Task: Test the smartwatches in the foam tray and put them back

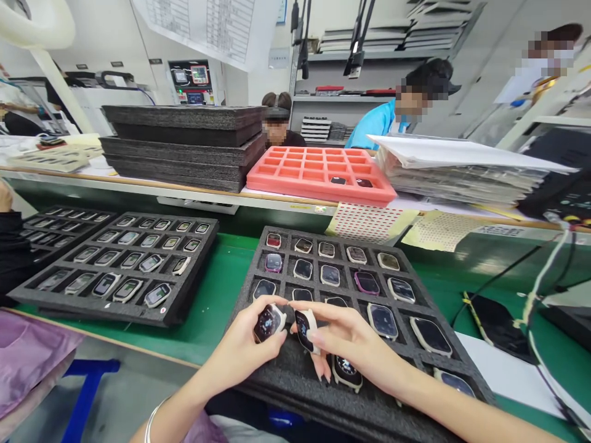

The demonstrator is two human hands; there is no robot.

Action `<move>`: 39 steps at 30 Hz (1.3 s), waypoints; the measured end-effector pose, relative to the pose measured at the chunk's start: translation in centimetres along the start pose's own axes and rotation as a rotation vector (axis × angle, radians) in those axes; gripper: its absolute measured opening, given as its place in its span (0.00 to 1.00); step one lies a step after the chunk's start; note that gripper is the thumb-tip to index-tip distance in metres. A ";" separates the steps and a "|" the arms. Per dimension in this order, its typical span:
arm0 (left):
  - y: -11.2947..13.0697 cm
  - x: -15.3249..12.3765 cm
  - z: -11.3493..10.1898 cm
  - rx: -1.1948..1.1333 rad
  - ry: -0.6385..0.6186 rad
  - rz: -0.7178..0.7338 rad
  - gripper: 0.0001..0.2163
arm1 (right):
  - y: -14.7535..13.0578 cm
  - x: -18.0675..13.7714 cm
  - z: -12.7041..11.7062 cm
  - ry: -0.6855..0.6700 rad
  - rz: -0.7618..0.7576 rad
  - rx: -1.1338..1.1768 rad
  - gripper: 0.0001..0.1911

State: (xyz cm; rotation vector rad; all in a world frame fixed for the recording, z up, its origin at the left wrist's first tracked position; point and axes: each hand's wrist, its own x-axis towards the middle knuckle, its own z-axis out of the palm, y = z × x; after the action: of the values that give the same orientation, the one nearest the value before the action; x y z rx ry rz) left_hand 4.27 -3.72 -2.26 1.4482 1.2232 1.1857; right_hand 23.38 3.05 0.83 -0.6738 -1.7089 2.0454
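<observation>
Between the thumb and fingers of my left hand [252, 338] is a smartwatch [268, 323] without a strap, its lit face turned up. My right hand [351, 341] pinches a second smartwatch [305, 329] with a pale case, tilted on edge, its screen also lit. The two watches are close together but apart. Both hands are above the near part of a black foam tray [286, 378], whose compartments hold several more watch bodies. Just below my right hand, another lit watch [347, 372] lies in the tray's front row. My right forearm covers some compartments.
A second black foam tray [173, 301] of watches lies left on the green table [203, 301]. Stacked black foam [180, 132], a red tray [318, 195] and a paper stack [462, 178] stand on the shelf. A dark phone-like device [501, 326] and cables are at right. Co-workers are behind.
</observation>
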 end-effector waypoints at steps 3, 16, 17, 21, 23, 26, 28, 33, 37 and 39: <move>0.1 0.0 -0.1 -0.005 -0.039 0.002 0.15 | -0.1 -0.2 0.0 0.004 0.023 -0.006 0.28; 0.1 -0.2 -0.2 0.006 0.001 0.005 0.18 | -0.3 -0.3 0.1 0.019 0.011 -0.007 0.26; 0.2 -0.3 -0.2 0.007 -0.002 0.001 0.18 | -0.3 -0.3 0.1 0.013 0.011 -0.003 0.26; 0.4 -0.5 -0.1 -0.017 0.040 -0.042 0.19 | -0.2 -0.3 -0.1 0.034 0.025 -0.010 0.26; 0.4 -0.6 0.0 -0.026 0.022 -0.056 0.18 | -0.1 -0.4 -0.3 0.033 0.028 -0.014 0.25; -0.1 -0.5 0.2 -0.011 0.007 -0.069 0.17 | 0.2 -0.5 -0.3 0.021 0.015 0.013 0.24; -0.5 -0.5 0.3 -0.008 0.034 -0.079 0.18 | 0.3 -0.7 -0.3 0.027 0.000 0.039 0.25; -1.1 -0.6 0.4 -0.038 0.008 -0.080 0.18 | 0.3 -0.9 -0.3 0.039 -0.004 0.060 0.29; -1.0 -0.5 0.6 -0.060 0.080 -0.059 0.18 | 0.2 -1.0 -0.4 0.039 -0.023 0.043 0.29; -0.9 -0.5 0.6 -0.063 0.071 -0.059 0.18 | 0.1 -1.1 -0.4 0.036 -0.025 0.041 0.28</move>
State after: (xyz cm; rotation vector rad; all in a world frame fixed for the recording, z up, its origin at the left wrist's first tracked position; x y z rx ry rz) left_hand 4.70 -4.10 -3.26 1.3250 1.2571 1.2331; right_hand 24.50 2.71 0.81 -0.6684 -1.6425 2.0332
